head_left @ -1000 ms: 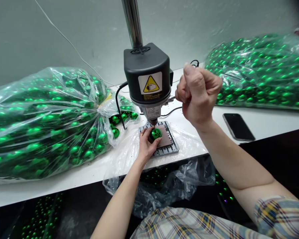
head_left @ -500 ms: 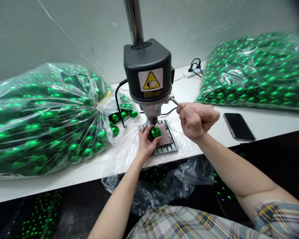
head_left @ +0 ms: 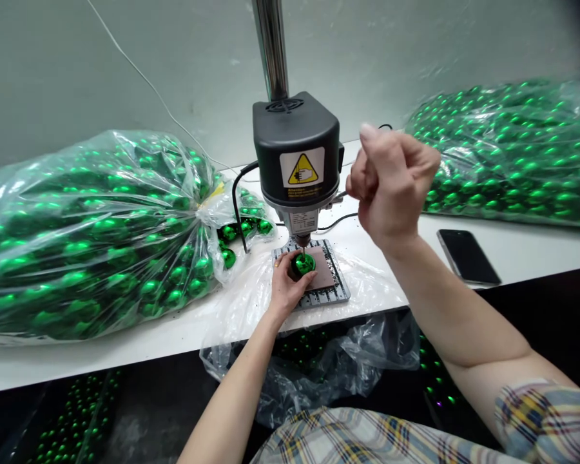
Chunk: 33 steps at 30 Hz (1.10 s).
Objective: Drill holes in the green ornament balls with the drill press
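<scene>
My left hand grips a shiny green ball ornament between thumb and fingers. Under the ball lies a pinkish flat pad on the slotted metal base of a bench drill press. The drill bit points down at the top of the ball; whether it touches is too small to tell. My right hand is closed around the end of the drill press lever, to the right of the motor housing. The lever's grip is hidden inside my fist.
A big clear bag of green balls lies at left, with several loose balls beside its knot. Another full bag lies back right. A phone rests near the table edge. Crumpled plastic hangs below the edge.
My right hand has risen with the lever end, its fist turning upward. My left hand still holds the ball on the pad under the bit. The whole view has shifted slightly.
</scene>
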Motion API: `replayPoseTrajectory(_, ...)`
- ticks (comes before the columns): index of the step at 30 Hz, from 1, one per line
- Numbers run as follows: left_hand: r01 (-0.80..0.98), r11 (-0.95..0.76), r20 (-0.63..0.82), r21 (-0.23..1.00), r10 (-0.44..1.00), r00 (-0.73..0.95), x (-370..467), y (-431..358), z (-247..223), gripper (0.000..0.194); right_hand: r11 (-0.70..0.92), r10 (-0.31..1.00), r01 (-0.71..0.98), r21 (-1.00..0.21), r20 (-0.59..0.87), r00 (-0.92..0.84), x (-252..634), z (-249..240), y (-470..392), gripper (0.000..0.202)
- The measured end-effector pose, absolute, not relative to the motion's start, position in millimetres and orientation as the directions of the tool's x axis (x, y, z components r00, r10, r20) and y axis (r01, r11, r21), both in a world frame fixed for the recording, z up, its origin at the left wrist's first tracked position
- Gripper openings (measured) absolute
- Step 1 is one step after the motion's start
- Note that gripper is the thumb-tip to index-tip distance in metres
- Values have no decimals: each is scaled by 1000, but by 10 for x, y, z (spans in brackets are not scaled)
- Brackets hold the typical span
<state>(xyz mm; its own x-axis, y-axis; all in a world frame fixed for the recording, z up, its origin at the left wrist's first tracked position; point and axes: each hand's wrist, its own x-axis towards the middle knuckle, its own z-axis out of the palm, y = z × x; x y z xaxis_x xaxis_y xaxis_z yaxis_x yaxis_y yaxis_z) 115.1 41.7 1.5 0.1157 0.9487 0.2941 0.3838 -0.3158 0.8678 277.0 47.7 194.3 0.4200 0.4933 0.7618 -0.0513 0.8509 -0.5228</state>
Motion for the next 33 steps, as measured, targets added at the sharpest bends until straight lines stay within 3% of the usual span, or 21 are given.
replayPoseTrajectory(4, 552, -353, 380, 756, 922, 69, 1034, -13, 265, 41, 792, 601, -180, -583, 696, 393, 2769, 2173, 565, 50)
replayPoseTrajectory(7, 617, -417, 190, 667, 897, 400, 809, -375, 509, 43, 769, 630, -187, -611, 676, 382, 2776, 2175, 556, 51)
replayPoseTrajectory(9, 592, -418, 60, 689, 846, 529, 612, -438, 634, 47, 755, 644, -169, -634, 668, 373, 2781, 2162, 535, 53)
replayPoseTrajectory(10, 590, -392, 53, 706, 860, 508, 511, -386, 675, 41, 750, 648, -159, -642, 666, 370, 2783, 2157, 526, 53)
replayPoseTrajectory(12, 635, -308, 144, 709, 944, 298, 328, -112, 712, 24, 744, 653, -149, -651, 662, 367, 2787, 2154, 517, 52)
replayPoseTrajectory(14, 762, -210, 284, 613, 958, 36, 202, 326, 701, 25, 744, 652, -149, -652, 658, 377, 2788, 2155, 519, 51)
replayPoseTrajectory(15, 814, -179, 330, 552, 944, -16, 167, 571, 686, 27, 744, 651, -148, -652, 655, 385, 2787, 2154, 523, 50)
replayPoseTrajectory(17, 875, -131, 285, 466, 958, -8, 152, 1043, 653, 36, 742, 648, -137, -656, 649, 399, 2782, 2151, 530, 51)
replayPoseTrajectory(20, 891, -132, 176, 435, 983, 60, 205, 1569, 626, 39, 745, 644, -137, -653, 650, 404, 2774, 2144, 536, 50)
replayPoseTrajectory(25, 859, -213, 146, 466, 976, 163, 224, 1873, 581, 33, 769, 626, -178, -613, 670, 399, 2772, 2134, 544, 47)
replayPoseTrajectory(33, 807, -176, 154, 564, 982, 107, 202, 1905, 509, 16, 773, 622, -183, -608, 670, 405, 2767, 2129, 553, 50)
